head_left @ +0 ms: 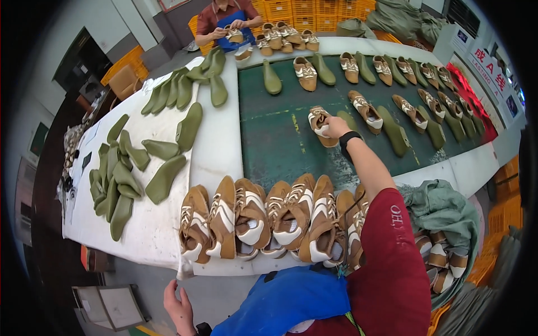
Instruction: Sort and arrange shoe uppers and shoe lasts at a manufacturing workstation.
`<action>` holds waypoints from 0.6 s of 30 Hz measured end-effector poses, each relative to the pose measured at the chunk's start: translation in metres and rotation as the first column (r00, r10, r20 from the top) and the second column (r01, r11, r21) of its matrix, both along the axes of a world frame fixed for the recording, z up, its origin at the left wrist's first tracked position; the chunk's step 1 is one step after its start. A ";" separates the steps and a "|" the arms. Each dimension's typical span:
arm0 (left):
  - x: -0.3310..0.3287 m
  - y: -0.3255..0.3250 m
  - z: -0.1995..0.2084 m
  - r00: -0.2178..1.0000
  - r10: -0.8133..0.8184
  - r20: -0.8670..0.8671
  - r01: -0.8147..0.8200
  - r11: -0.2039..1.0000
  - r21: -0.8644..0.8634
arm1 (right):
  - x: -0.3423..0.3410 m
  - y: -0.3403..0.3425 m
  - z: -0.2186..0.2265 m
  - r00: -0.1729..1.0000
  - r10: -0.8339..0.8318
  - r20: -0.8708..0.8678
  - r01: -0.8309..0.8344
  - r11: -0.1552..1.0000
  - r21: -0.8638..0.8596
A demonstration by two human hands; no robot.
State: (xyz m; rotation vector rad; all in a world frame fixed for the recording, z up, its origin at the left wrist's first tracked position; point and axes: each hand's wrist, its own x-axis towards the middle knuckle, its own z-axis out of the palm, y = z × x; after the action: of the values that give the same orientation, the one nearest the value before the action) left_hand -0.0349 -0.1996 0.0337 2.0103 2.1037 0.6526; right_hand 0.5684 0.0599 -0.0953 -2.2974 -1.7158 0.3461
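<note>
My right hand [338, 127] is closed on the heel end of a brown-and-white lace-up shoe upper [318, 119], over the green conveyor belt [269, 143]. A green shoe last [348, 120] shows just beyond that hand, partly covered by it. My left hand [178, 308] hangs below the near table edge, fingers apart, with nothing in it. Between my arms, a row of brown-and-white shoe uppers [251, 221] stands along the near edge, some hidden behind my right sleeve.
Loose green shoe lasts [161, 179] lie on the white table [154, 224] at left. More uppers and lasts line the belt in pairs. Across it, a person in a blue apron [227, 25] holds a shoe. A green sack [443, 210] with uppers sits at right.
</note>
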 end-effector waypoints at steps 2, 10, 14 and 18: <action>0.005 0.005 0.002 0.996 -0.032 -0.079 0.033 0.999 0.012 | 0.002 0.004 -0.012 0.997 -0.062 -0.038 0.062 0.998 -0.005; -0.002 0.024 -0.003 0.994 -0.062 -0.089 0.060 0.998 -0.026 | 0.009 0.011 -0.069 0.927 -0.238 -0.291 0.254 0.967 0.019; -0.026 0.067 -0.010 0.981 -0.181 -0.073 0.174 0.981 -0.091 | 0.022 -0.014 -0.023 0.986 -0.048 -0.160 0.047 0.999 -0.015; -0.073 0.151 -0.034 0.954 -0.300 0.003 0.300 0.954 -0.021 | 0.015 -0.067 0.053 0.979 0.077 -0.187 -0.084 0.996 -0.034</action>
State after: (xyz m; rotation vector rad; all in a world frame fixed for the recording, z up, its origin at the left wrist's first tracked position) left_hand -0.1084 -0.0481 -0.0001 2.2524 1.7406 0.5733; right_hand 0.5835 -0.0071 -0.0426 -2.1505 -1.7257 0.5977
